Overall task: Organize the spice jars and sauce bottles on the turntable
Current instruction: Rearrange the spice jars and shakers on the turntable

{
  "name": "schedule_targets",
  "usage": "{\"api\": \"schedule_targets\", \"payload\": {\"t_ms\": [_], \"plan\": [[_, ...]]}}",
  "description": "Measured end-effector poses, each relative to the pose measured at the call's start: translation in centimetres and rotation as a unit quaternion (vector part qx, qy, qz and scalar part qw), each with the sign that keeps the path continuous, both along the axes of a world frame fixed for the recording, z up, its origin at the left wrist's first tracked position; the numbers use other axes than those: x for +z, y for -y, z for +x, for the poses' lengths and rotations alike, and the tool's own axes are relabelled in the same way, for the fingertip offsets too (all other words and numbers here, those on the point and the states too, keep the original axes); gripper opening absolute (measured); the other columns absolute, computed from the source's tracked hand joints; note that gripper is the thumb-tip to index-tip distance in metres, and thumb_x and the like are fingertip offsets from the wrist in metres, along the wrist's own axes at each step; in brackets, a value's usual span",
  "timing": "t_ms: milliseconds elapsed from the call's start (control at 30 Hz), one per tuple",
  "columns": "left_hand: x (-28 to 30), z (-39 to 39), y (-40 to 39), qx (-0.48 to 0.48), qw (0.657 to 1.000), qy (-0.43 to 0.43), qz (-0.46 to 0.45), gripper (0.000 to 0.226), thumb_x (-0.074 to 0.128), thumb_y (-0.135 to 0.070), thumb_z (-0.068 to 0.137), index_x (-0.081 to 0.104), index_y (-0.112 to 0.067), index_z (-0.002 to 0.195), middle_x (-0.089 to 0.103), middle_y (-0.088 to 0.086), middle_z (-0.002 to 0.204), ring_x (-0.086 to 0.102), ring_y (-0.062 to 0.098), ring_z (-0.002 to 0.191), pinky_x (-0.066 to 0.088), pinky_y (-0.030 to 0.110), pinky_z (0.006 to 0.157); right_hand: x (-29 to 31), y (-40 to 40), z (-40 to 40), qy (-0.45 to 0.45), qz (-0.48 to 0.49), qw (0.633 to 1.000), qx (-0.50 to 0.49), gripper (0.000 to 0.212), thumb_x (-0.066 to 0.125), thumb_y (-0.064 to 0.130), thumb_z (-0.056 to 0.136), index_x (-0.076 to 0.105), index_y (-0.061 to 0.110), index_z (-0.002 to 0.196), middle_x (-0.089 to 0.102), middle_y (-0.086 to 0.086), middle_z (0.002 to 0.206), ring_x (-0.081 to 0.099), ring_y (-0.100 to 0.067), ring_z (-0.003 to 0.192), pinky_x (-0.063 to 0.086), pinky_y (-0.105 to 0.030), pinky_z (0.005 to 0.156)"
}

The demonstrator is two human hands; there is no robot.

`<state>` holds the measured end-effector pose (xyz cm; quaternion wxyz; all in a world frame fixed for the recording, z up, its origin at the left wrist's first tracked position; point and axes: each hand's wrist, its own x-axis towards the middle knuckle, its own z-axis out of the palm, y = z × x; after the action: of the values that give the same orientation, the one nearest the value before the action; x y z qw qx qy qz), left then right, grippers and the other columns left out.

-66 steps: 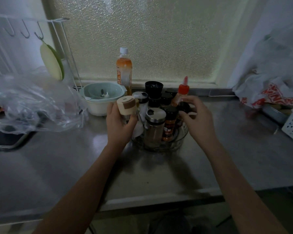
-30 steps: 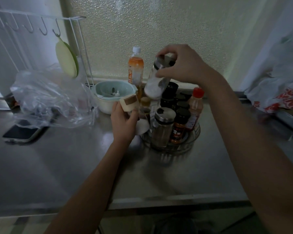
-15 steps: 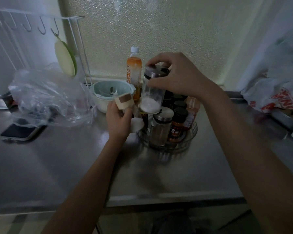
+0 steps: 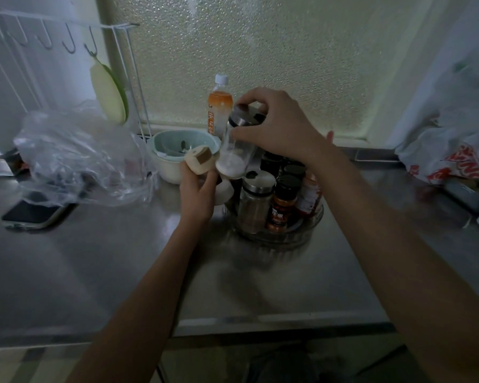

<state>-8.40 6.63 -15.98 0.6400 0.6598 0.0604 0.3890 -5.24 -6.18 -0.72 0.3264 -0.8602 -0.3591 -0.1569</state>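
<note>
Steel table [image 4: 94, 272] was dim; right hand [image 4: 274, 125] gripped the steel-capped glass salt jar [image 4: 234, 150]; left hand [image 4: 198, 194] held a cream-lidded white shaker [image 4: 199, 161]. Lowering the jar upright into the clear turntable [image 4: 310, 228] gap seemed best.

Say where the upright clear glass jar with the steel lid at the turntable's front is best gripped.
Probably by the steel lid, from above and the front. The clear glass jar stands upright at the turntable rim with dark-capped bottles close beside it, so its sides are crowded while its top is exposed. Both hands are occupied now.
</note>
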Motion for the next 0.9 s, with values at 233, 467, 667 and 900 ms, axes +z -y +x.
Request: {"api": "schedule_targets", "payload": {"t_ms": [233,467,667,900], "plan": [[-0.2,-0.1,-0.3,0.064,0.998,-0.011,-0.003,0.019,0.056,-0.024,0.078,0.047,-0.020,0.094,0.059,-0.008,0.082,0.060,0.014,0.079,0.052,0.038,0.073,-1.1,-0.8,0.6,-0.020,-0.033,0.999,-0.037,0.041,0.078,0.034,0.069,0.067,0.019,0.105,0.065,0.004,0.101,0.061,-0.013,0.096,0.048,-0.028,0.081],[-0.2,-0.3,-0.6,0.090,0.995,-0.016,0.031,0.032,0.056,-0.028,0.078,0.049,-0.011,0.104,0.058,-0.012,0.086,0.060,0.012,0.082,0.052,0.032,0.072,-2.5,-0.8,-0.3,-0.065,-0.200,0.977,-0.025,0.046,0.078,0.030,0.071,0.066,0.015,0.112,0.063,-0.004,0.116,0.059,-0.019,0.105,0.049,-0.031,0.083],[-0.2,-0.3,-0.3,0.082,0.996,-0.016,0.033,0.020,0.057,-0.016,0.084,0.048,-0.012,0.101,0.057,-0.012,0.083,0.056,0.001,0.075,0.046,0.011,0.063,-3.4,-0.2,-0.8,-0.098,-0.286,0.953,-0.024,0.054,0.076,0.039,0.074,0.059,0.018,0.121,0.058,-0.001,0.125,0.056,-0.018,0.110,0.050,-0.040,0.095],[-0.1,-0.6,-0.3,0.066,0.997,-0.001,0.036,0.023,0.056,-0.022,0.082,0.049,-0.014,0.103,0.057,-0.014,0.087,0.056,-0.004,0.077,0.048,0.016,0.068,-3.8,2.8,-1.7,-0.091,-0.238,0.966,-0.040,0.047,0.062,0.050,0.086,0.057,0.028,0.127,0.059,0.003,0.128,0.056,-0.014,0.113,0.046,-0.033,0.094]]}}
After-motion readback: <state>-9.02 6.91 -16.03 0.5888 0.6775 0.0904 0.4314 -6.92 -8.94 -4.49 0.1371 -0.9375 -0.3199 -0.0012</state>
